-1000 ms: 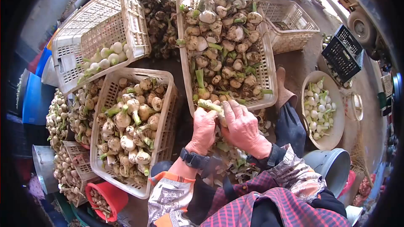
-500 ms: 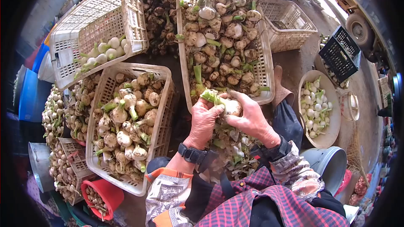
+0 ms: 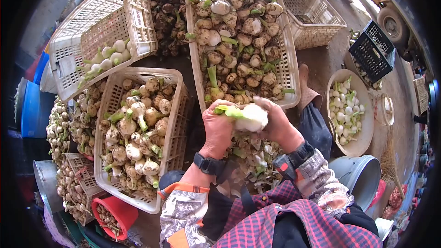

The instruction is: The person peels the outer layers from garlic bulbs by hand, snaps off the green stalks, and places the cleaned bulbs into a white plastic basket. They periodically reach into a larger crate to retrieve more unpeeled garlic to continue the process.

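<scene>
In mid-frame I see a round white bulb with a green stem (image 3: pixel 253 118). The left hand (image 3: pixel 218 126) grips its stem; the right hand (image 3: pixel 279 126) curls fingers round its side, maybe against wobbling. A long white plastic crate (image 3: pixel 285 71) sits just above, probably for easy reach.

Fingers (image 3: pixel 265 104) around white bulb (image 3: pixel 255 119), green stem (image 3: pixel 228 111) (pointing left), heaped crate (image 3: pixel 290 66) beyond

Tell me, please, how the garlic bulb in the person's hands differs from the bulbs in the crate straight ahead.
The held garlic bulb is mostly clean white; the crate bulbs are mostly soil-stained. The held garlic bulb is between left hand and right hand; the crate bulbs lie heaped. Both show some green stem.
</scene>
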`<control>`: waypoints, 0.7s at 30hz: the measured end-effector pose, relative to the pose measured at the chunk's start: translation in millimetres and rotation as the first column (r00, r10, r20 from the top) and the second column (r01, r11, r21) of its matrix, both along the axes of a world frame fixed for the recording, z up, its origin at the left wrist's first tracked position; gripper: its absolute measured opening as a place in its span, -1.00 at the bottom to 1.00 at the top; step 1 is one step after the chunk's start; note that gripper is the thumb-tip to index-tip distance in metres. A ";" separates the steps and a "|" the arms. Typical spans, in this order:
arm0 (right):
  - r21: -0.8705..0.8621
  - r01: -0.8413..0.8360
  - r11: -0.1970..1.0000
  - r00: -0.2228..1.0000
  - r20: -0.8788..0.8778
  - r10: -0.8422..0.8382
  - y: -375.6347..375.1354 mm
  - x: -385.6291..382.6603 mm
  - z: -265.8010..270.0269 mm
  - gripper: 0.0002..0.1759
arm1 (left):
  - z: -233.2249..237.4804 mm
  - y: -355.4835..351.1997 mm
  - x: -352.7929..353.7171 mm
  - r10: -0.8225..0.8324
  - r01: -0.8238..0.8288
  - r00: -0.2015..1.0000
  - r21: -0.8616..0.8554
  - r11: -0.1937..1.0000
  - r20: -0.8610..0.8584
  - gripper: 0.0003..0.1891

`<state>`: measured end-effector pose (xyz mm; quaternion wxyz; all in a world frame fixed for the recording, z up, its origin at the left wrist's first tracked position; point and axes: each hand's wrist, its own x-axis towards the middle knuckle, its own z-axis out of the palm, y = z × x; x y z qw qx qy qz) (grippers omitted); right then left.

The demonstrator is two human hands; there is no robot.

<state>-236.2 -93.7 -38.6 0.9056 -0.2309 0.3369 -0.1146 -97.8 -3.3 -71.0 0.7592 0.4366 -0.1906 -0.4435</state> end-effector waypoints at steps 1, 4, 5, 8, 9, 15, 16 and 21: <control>-0.090 0.005 0.996 0.997 -0.076 -0.012 -2.2 0.5 -6.8 -0.48 | -3.3 -0.8 1.4 0.018 -0.017 1.000 0.042 0.999 -0.023 -0.79; -0.524 -0.012 0.852 0.958 -0.249 -0.140 -1.5 5.3 -4.8 -0.47 | 0.7 -1.5 -0.5 0.111 -0.084 0.984 0.184 0.979 -0.139 -0.76; -0.737 -0.032 0.676 0.940 -0.252 -0.231 5.6 1.1 4.1 -0.47 | 2.9 -0.9 0.1 0.125 -0.087 0.975 0.206 0.975 -0.181 -0.76; -0.987 -0.158 0.024 0.949 -0.159 -0.273 28.1 1.4 13.0 -0.45 | -4.7 -1.6 -6.1 0.039 0.012 0.966 0.197 0.980 -0.255 -0.75; -0.987 -0.158 0.015 0.944 -0.155 -0.291 25.4 3.3 2.2 -0.50 | -11.9 1.7 -11.7 -0.042 0.092 0.966 0.188 0.978 -0.256 -0.74; -0.558 0.460 0.691 0.846 0.040 -0.531 -33.0 -25.9 -23.0 -0.43 | -32.3 29.7 -23.5 -0.349 0.313 0.937 0.398 0.863 0.021 -0.69; -0.558 0.447 0.700 0.855 0.037 -0.517 -35.6 -27.9 -20.5 -0.40 | -20.0 26.4 -22.5 -0.511 0.429 0.851 0.397 0.811 0.123 -0.58; -0.703 0.294 0.648 0.859 -0.103 -0.501 -1.1 -17.8 -19.1 -0.29 | 1.7 4.9 -33.7 -0.315 0.060 0.713 0.393 0.918 0.627 -0.44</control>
